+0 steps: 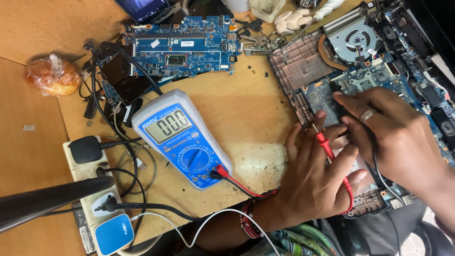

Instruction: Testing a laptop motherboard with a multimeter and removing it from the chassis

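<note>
1. Left hand (315, 178) pinches the red probe (323, 142) betw. thumb & fingers, tip pointing up-forward onto the laptop board (365, 80), just ahead of its fingertips
2. Right hand (388, 125), ring on one finger, is curled w/ fingers pressed together on what looks like the black probe; the probe itself is mostly hidden under the fingers, only its black lead (379, 175) shows, running back under the wrist
3. Both hands touch each other over the open laptop chassis (296, 61); bottom cover is already off, fan (355, 35) & heat pipe exposed beyond the right hand
4. Multimeter (182, 137) lies on the tabletop (256, 104) well to the left of the left hand; leads plugged in, dial turned to a setting, display lit w/ a reading – so setup looks done
5. Judged stage: probing under way, mid-measurement; can't tell if both tips make contact
6. A second bare board (182, 45) lies far fwd-left of the hands, untouched; power strip (95, 189) w/ plugs sits back-left, near the meter
7. Left to do, by the look: reassembly – chassis open, parts loose around
</note>
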